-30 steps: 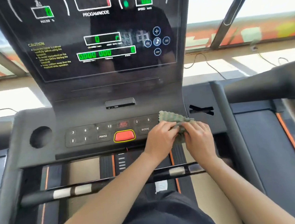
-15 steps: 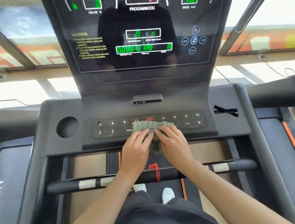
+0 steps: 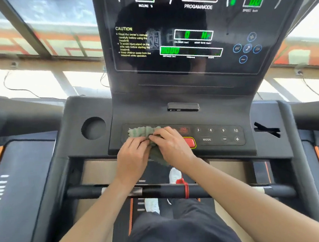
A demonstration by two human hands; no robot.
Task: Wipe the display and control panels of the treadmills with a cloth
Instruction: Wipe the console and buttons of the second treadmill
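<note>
- Green and nubbly, the cloth [image 3: 144, 134] lies pressed on the left part of the control panel [image 3: 183, 137], its lower end hanging off the panel's front edge between our two hands.
- We have our left hand [image 3: 134, 157] curled onto the cloth's lower left, fingers bent and pinching the fabric.
- Our right hand [image 3: 171, 145] lies over the cloth's right side, fingers closed on the fabric and meeting those of the left hand.
- To the right of our right hand we see part of the red button [image 3: 189, 142], half hidden by that hand, then the MODE key [image 3: 206, 139] and the number keys 3, 6, 9 and 12.
- Above the panel stands the display [image 3: 185, 31], dark glass with green readouts and a yellow CAUTION notice; the cloth is well apart from it.
- Left of the panel sits a round cup holder [image 3: 93, 128], just beside the cloth's far corner.
- Below our forearms a black handlebar [image 3: 161, 192] crosses the view, with a red cord [image 3: 186, 190] wound round it.
</note>
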